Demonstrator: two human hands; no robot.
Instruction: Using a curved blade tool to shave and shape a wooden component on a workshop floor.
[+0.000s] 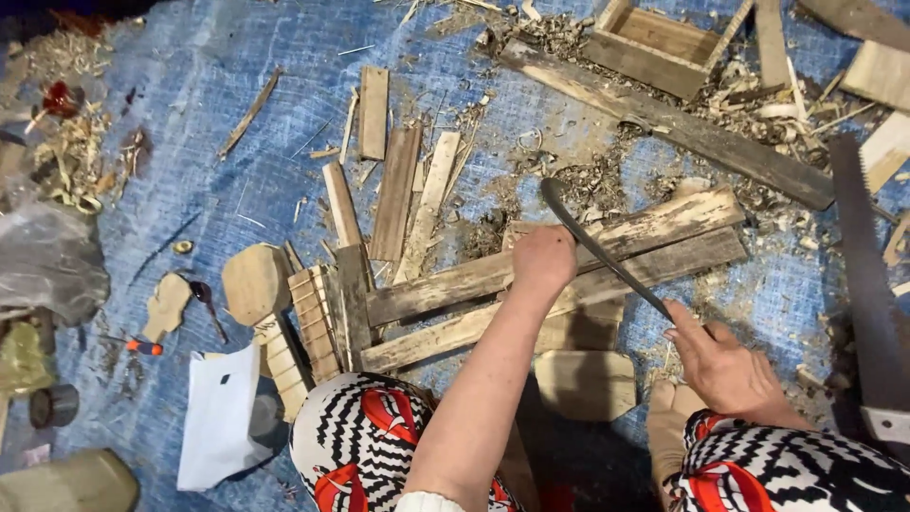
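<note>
Left hand (542, 258) grip closed on long weathered wood plank (664, 228) lying on blue tarp floor (209, 85). Right hand (725, 365) grip clamped on dark curved metal blade (597, 248), resting across plank. White paper bag (220, 417) lies lower left, w/ small dark mark.

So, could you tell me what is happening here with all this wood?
A person sits on a blue tarp strewn with shavings and wooden slats. Their left hand is fisted over a weathered plank, while the right hand grips a dark curved blade laid across that plank. A saw lies to the right, and a small wooden box sits farther away.
</note>
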